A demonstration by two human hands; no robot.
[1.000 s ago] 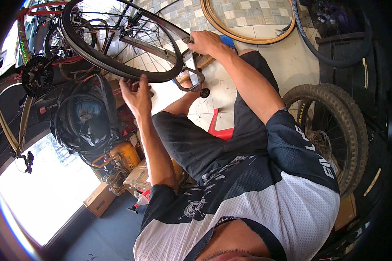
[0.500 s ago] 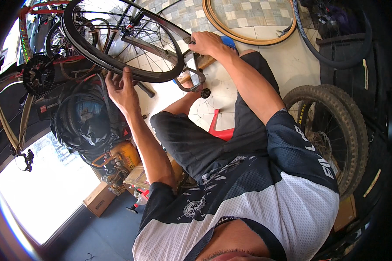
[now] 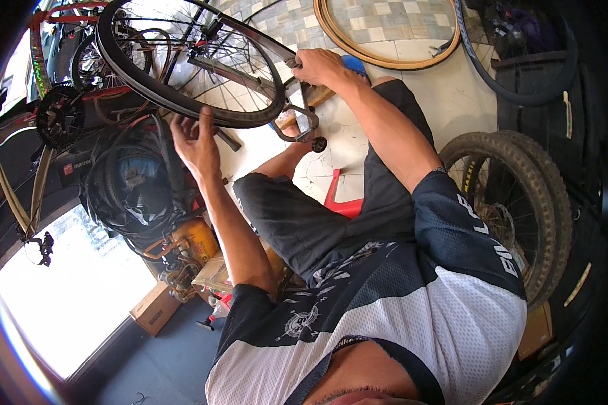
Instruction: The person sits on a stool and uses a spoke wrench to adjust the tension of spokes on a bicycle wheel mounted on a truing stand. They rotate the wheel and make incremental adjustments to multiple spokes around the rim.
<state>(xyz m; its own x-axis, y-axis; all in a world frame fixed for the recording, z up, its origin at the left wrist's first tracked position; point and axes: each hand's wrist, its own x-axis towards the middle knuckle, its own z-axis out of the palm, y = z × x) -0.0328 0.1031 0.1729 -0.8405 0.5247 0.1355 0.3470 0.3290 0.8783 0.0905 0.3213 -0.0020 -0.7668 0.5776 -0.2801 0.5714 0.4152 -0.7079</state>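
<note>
A black-rimmed bicycle wheel (image 3: 157, 96) stands tilted in a metal wheel truing stand (image 3: 302, 116) at the upper left. My left hand (image 3: 197, 145) is at the wheel's near edge. Its thumb touches the rim, and the fingers are apart below it, not wrapped round it. My right hand (image 3: 319, 68) is closed on the end of the stand's upper arm, by the wheel's right side. The fingertips there are partly hidden, so the exact part gripped is unclear. A dark round knob (image 3: 319, 144) juts from the stand's near end.
Tan tyres (image 3: 392, 64) lie on the tiled floor ahead. Knobbly-tyred wheels (image 3: 550, 202) stand at the right. Left are a red bicycle frame (image 3: 35, 61), a black bundle (image 3: 132, 175) and an orange machine (image 3: 194, 241). A red part (image 3: 344, 206) lies between my legs.
My left hand has shifted slightly right along the wheel's near edge. My right hand stays in place on the stand.
</note>
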